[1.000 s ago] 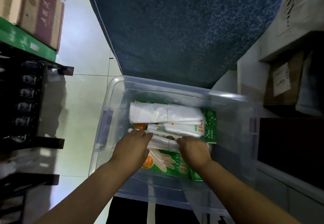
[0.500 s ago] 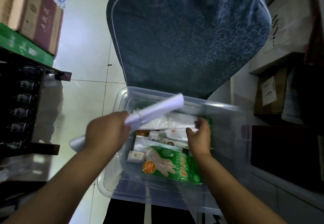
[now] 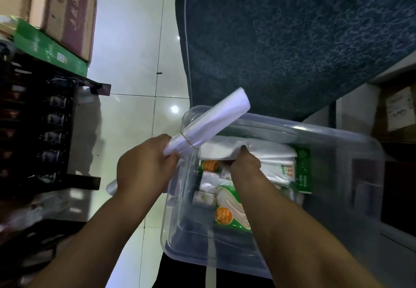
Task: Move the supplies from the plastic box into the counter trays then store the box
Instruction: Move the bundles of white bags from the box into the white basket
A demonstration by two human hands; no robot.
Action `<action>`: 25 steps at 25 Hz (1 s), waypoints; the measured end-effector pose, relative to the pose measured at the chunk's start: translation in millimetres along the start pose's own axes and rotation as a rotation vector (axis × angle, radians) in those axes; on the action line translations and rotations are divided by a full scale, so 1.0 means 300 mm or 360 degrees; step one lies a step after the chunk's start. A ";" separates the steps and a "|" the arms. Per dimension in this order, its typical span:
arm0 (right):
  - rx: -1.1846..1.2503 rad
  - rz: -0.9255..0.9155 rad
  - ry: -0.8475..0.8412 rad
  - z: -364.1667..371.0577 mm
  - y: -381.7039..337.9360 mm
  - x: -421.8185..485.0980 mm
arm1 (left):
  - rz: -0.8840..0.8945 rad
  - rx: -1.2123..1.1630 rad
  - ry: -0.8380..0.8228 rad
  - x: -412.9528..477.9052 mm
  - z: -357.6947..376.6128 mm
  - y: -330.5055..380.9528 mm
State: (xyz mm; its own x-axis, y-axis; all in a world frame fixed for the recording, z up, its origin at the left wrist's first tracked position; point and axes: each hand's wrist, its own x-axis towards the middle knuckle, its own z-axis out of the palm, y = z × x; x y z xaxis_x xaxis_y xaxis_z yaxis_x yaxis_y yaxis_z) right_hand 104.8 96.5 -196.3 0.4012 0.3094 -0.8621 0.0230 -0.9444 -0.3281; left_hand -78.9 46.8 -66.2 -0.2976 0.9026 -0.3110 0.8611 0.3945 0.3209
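A clear plastic box [image 3: 337, 134] sits low in front of me, holding green glove packets [image 3: 227, 211] and white folded bag packs [image 3: 270, 155]. My left hand [image 3: 144, 166] is shut on a rolled bundle of clear plastic bags [image 3: 213, 121] bound with a rubber band, held tilted above the box's left rim. My right hand [image 3: 244, 164] is inside the box, its fingers closed on the edge of a white bag pack [image 3: 216, 151] at the far side.
A dark blue patterned cushion [image 3: 292, 40] rises behind the box. On the left stands a dark shelf rack [image 3: 45, 130] with cardboard cartons [image 3: 65, 15] on top. Cartons [image 3: 398, 107] and dark cabinets fill the right. Pale tiled floor [image 3: 135, 62] lies between.
My left hand lifted the rolled bag bundle out of the box and holds it over the left rim. My right hand moved to the far white bag pack and gripped it.
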 end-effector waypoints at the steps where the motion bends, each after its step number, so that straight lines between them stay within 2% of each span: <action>1: -0.0233 -0.0068 -0.0053 0.008 -0.013 -0.001 | 0.0016 -0.0019 -0.0001 0.001 -0.002 -0.008; 2: -0.0242 0.0008 -0.0024 0.010 -0.023 0.027 | 0.0026 -0.0037 -0.0002 0.003 -0.007 -0.016; 4: -0.0411 -0.0058 0.0156 0.014 -0.034 0.023 | 0.0046 -0.0026 0.0012 0.004 -0.020 -0.027; 5: -0.0347 -0.0009 0.0153 0.020 -0.042 0.004 | 0.0058 -0.0026 0.0018 0.004 -0.027 -0.032; 6: -0.0322 -0.0087 0.0217 0.013 -0.034 0.021 | 0.0077 -0.0032 0.0024 0.003 -0.034 -0.036; 7: -0.0029 0.0035 0.0225 0.000 -0.036 -0.026 | 0.0107 -0.0028 0.0032 -0.001 -0.043 -0.040; 9: 0.0810 0.0177 0.0202 -0.036 0.002 -0.087 | 0.0153 -0.0014 0.0026 -0.014 -0.074 -0.039; 10: 0.0925 0.0144 0.0190 -0.069 0.036 -0.118 | 0.0161 -0.0026 0.0012 -0.022 -0.095 -0.031; 11: 0.1119 0.0059 0.0221 -0.116 0.058 -0.181 | 0.0172 -0.0052 -0.0011 -0.034 -0.118 -0.017; 15: 0.0996 -0.0508 0.0060 -0.327 0.132 -0.387 | 0.0254 -0.0229 -0.0108 -0.083 -0.193 0.103; 19: 0.1124 -0.0879 -0.0027 -0.584 0.141 -0.620 | 0.0428 -0.0471 -0.0266 -0.167 -0.244 0.313; 23: 0.1419 -0.1174 -0.0091 -0.767 0.151 -0.835 | 0.0681 -0.1091 -0.0626 -0.325 -0.259 0.558; 25: 0.1541 -0.1240 0.0049 -0.852 0.173 -0.912 | 0.0803 -0.1370 -0.0840 -0.445 -0.255 0.666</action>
State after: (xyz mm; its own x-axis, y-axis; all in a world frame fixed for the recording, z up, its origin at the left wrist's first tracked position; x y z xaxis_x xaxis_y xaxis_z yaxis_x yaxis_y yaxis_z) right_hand 230.1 -65.8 121.2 0.6055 0.7351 -0.3050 -0.4147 -0.0357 -0.9093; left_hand 101.3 18.2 107.9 0.3913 0.8871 -0.2449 0.2022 0.1767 0.9633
